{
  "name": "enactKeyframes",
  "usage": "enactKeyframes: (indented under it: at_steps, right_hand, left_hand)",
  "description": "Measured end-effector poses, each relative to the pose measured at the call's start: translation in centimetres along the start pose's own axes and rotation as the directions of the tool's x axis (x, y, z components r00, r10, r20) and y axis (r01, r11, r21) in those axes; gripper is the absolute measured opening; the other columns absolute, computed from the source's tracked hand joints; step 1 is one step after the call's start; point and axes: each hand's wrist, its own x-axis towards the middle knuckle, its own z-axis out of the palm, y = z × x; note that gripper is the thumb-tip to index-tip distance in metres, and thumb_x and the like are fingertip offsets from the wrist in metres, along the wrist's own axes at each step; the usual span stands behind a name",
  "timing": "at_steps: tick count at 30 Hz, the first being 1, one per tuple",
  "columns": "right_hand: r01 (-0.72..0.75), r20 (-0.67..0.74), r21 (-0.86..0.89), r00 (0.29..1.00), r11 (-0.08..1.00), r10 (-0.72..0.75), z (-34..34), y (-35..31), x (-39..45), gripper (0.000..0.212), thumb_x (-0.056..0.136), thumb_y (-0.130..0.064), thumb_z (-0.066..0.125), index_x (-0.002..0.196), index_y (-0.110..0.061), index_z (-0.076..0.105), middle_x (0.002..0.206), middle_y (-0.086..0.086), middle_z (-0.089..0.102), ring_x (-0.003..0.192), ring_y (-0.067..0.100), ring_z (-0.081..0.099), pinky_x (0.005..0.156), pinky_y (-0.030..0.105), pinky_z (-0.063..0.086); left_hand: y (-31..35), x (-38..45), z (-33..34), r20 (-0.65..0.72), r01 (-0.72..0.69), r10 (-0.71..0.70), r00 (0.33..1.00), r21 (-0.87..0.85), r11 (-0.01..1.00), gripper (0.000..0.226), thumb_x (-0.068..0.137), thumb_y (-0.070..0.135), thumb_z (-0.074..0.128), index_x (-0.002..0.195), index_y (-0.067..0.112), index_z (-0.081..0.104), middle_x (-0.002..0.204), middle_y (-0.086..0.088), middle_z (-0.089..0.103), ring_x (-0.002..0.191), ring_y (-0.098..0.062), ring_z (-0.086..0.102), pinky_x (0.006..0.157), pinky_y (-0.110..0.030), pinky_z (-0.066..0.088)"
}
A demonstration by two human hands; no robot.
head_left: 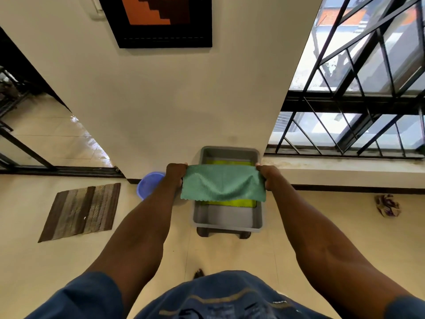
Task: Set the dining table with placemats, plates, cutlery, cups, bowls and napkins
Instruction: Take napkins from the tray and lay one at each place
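Observation:
A green cloth napkin (222,183) is stretched flat between both hands, above a grey plastic bin (227,222) that stands on the floor by the wall. My left hand (176,174) grips the napkin's left edge and my right hand (268,177) grips its right edge. Inside the bin lies something bright yellow-green (230,203), mostly hidden behind the napkin.
A blue plastic basin (148,184) sits on the floor left of the bin. A brown striped mat (82,211) lies further left. A crumpled cloth (388,205) lies at the right below the window ledge (345,168). A white wall stands straight ahead.

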Motion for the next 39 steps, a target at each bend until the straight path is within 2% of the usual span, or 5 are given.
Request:
enactKeyframes:
  at_steps: [9,14,21,27,39]
  right_hand:
    - [-0.088,0.142,0.077,0.987,0.993,0.076,0.6,3.9,-0.6,0.049,0.075,0.000,0.077,0.121,0.004,0.059,0.111,0.019,0.068,0.091,0.033,0.069,0.070,0.041,0.060]
    - [0.112,0.030,0.031,0.993,0.993,-0.113,2.1,5.1,-3.3,0.036,0.083,-0.017,0.073,0.116,-0.004,0.065,0.117,0.015,0.065,0.101,0.024,0.061,0.096,0.045,0.052]
    - [0.356,-0.070,-0.079,0.930,0.931,-0.361,5.8,7.7,-7.8,0.016,0.088,-0.018,0.068,0.104,-0.019,0.071,0.095,0.000,0.066,0.093,0.022,0.062,0.083,0.041,0.054]
    - [0.483,-0.044,-0.185,0.866,0.856,-0.498,7.3,8.1,-9.3,0.017,0.090,-0.012,0.063,0.101,-0.014,0.076,0.088,0.000,0.070,0.077,0.010,0.059,0.063,0.019,0.046]
    - [0.529,0.126,-0.179,0.849,0.830,-0.514,7.4,8.3,-9.1,0.026,0.096,-0.019,0.050,0.102,-0.018,0.076,0.092,0.005,0.073,0.087,0.021,0.067,0.077,0.040,0.055]
  left_hand:
    - [-3.6,-1.6,1.1,0.140,0.187,-0.165,0.976,-0.168,0.968,0.009,0.088,0.008,0.067,0.081,0.008,0.062,0.054,-0.003,0.061,0.044,-0.014,0.058,0.041,-0.021,0.047]
    - [-5.2,-3.1,3.2,0.060,0.041,-0.031,0.998,-0.180,0.983,0.008,0.088,0.014,0.070,0.084,0.011,0.063,0.067,-0.007,0.057,0.060,-0.021,0.053,0.055,-0.027,0.043]
    - [-6.5,-4.9,6.9,-0.024,-0.177,0.177,0.984,0.001,0.984,0.006,0.086,0.015,0.072,0.091,0.016,0.068,0.089,-0.010,0.068,0.078,-0.019,0.059,0.077,-0.034,0.051]
    - [-7.2,-6.9,9.3,0.011,-0.282,0.282,0.959,0.097,0.955,0.007,0.089,0.016,0.068,0.095,0.019,0.071,0.087,0.002,0.070,0.075,-0.009,0.062,0.066,-0.022,0.049]
    - [-6.8,-6.7,9.8,0.024,-0.295,0.294,0.955,0.004,0.956,0.011,0.095,0.010,0.059,0.098,0.006,0.069,0.078,0.002,0.065,0.070,-0.008,0.061,0.054,-0.011,0.047]
